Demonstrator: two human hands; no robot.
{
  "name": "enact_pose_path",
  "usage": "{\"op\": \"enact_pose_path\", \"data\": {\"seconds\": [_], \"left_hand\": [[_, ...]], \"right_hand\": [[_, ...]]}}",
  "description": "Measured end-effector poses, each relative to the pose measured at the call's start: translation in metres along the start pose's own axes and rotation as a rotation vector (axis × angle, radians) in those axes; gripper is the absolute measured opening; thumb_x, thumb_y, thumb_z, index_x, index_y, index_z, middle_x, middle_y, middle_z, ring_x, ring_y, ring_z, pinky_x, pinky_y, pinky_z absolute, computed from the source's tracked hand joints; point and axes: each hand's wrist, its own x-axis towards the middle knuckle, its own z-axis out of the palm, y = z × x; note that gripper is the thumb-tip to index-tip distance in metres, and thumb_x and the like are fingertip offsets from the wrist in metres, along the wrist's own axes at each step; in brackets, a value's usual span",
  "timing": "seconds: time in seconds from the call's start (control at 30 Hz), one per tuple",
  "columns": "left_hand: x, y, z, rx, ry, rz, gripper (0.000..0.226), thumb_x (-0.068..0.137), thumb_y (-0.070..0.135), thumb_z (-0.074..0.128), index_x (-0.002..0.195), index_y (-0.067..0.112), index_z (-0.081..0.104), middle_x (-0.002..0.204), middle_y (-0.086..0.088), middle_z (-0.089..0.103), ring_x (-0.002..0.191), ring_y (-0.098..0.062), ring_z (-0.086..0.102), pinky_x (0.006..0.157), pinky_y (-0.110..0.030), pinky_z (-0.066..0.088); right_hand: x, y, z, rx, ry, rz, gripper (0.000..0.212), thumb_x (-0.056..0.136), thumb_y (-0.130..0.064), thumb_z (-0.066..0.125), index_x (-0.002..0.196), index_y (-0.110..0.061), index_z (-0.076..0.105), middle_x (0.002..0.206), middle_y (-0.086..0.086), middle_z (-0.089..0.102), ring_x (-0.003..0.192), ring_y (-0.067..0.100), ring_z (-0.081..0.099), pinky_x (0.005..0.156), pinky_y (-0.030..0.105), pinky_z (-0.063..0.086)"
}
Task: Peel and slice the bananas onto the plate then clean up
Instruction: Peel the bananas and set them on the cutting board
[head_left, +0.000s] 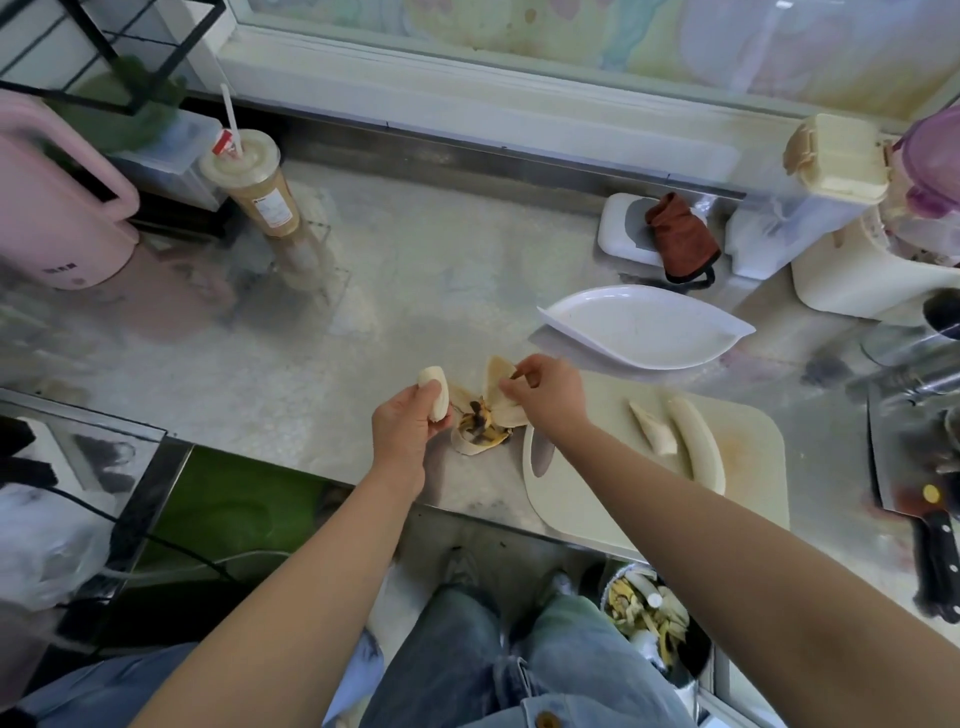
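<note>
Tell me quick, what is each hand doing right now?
Left hand: closed, gripping the peeled banana.
Right hand: closed, pinching a flap of the banana peel.

Dull brushed-metal counter (415, 270), glossy white plastic plate (644, 332), matt cream cutting board (748, 467).

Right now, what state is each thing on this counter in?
banana, bare end up, gripped by left hand
peel, split open, one flap pinched by right hand
plate, empty, no slices yet
cutting board, carrying two peeled pieces, unsliced
knife, lying unused at counter's right
drink cup, lidded, straw in
</note>
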Motion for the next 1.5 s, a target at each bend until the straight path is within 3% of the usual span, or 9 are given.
{"op": "enact_pose_path", "data": {"seconds": [0.27,0.4,0.67,0.8,0.93,1.07,1.13,1.33,1.5], "left_hand": [[0.011,-0.001,-0.007,0.083,-0.066,0.017,0.008,0.092,0.010,0.061,0.097,0.016,0.064,0.095,-0.004,0.064,0.092,-0.021,0.062,0.074,-0.029,0.058],[0.013,0.000,-0.006,0.121,-0.083,0.043,0.007,0.093,0.010,0.061,0.096,0.015,0.063,0.096,-0.007,0.063,0.087,-0.019,0.061,0.066,-0.024,0.057],[0.012,-0.001,0.003,0.264,-0.108,0.178,0.007,0.091,0.011,0.062,0.093,0.015,0.067,0.087,0.004,0.065,0.084,-0.015,0.062,0.065,-0.023,0.057],[0.006,-0.007,0.017,0.357,-0.122,0.307,0.010,0.089,0.018,0.065,0.087,0.028,0.067,0.089,0.006,0.069,0.088,-0.016,0.065,0.077,-0.034,0.058],[-0.012,-0.020,0.049,0.479,-0.199,0.377,0.023,0.084,0.031,0.065,0.103,0.017,0.069,0.093,0.004,0.069,0.089,-0.014,0.065,0.073,-0.027,0.054],[-0.027,-0.038,0.071,0.577,-0.273,0.372,0.024,0.087,0.033,0.064,0.106,0.018,0.068,0.092,0.004,0.068,0.087,-0.013,0.064,0.068,-0.021,0.049],[-0.031,-0.045,0.075,0.618,-0.297,0.391,0.024,0.089,0.034,0.062,0.106,0.019,0.067,0.090,0.006,0.067,0.087,-0.012,0.063,0.066,-0.018,0.044],[-0.029,-0.052,0.074,0.603,-0.325,0.350,0.018,0.088,0.030,0.064,0.100,0.018,0.068,0.085,0.004,0.067,0.084,-0.016,0.063,0.079,-0.036,0.054],[-0.028,-0.051,0.071,0.629,-0.294,0.359,0.018,0.090,0.028,0.061,0.102,0.017,0.067,0.085,0.001,0.067,0.077,-0.014,0.063,0.065,-0.017,0.047]], "right_hand": [[0.008,0.000,0.019,-0.030,0.082,0.016,0.018,0.081,-0.026,0.069,0.088,-0.011,0.062,0.080,0.004,0.062,0.076,0.022,0.058,0.061,0.027,0.037],[0.013,0.004,0.025,-0.042,0.066,0.013,0.023,0.080,-0.019,0.069,0.097,-0.005,0.063,0.104,0.012,0.055,0.085,0.024,0.053,0.069,0.024,0.035],[-0.004,0.010,0.005,0.064,-0.015,-0.128,0.028,0.085,-0.016,0.059,0.114,-0.016,0.060,0.113,-0.002,0.064,0.083,0.014,0.065,0.076,0.031,0.054],[-0.012,0.028,-0.026,0.100,0.169,-0.118,0.027,0.086,-0.020,0.059,0.113,-0.016,0.060,0.115,-0.004,0.060,0.087,0.012,0.061,0.082,0.037,0.053],[-0.019,0.078,-0.067,-0.259,0.336,0.039,0.062,0.081,-0.042,0.067,0.133,-0.020,0.042,0.135,0.007,0.040,0.121,0.029,0.043,0.098,0.048,0.041],[-0.035,0.118,-0.087,-0.519,0.123,0.304,0.093,0.070,-0.058,0.072,0.143,-0.034,0.020,0.144,0.012,0.021,0.127,0.037,0.031,0.097,0.052,0.035],[-0.039,0.127,-0.087,-0.563,0.108,0.261,0.087,0.072,-0.055,0.072,0.141,-0.035,0.023,0.136,0.012,0.027,0.121,0.036,0.036,0.093,0.048,0.039],[-0.035,0.134,-0.082,-0.536,0.105,0.093,0.046,0.087,-0.035,0.059,0.129,-0.025,0.042,0.120,0.012,0.034,0.110,0.033,0.038,0.083,0.041,0.044],[-0.030,0.119,-0.066,-0.406,0.164,0.062,0.035,0.087,-0.030,0.055,0.118,-0.015,0.049,0.113,0.015,0.037,0.106,0.034,0.039,0.081,0.040,0.043]]}}
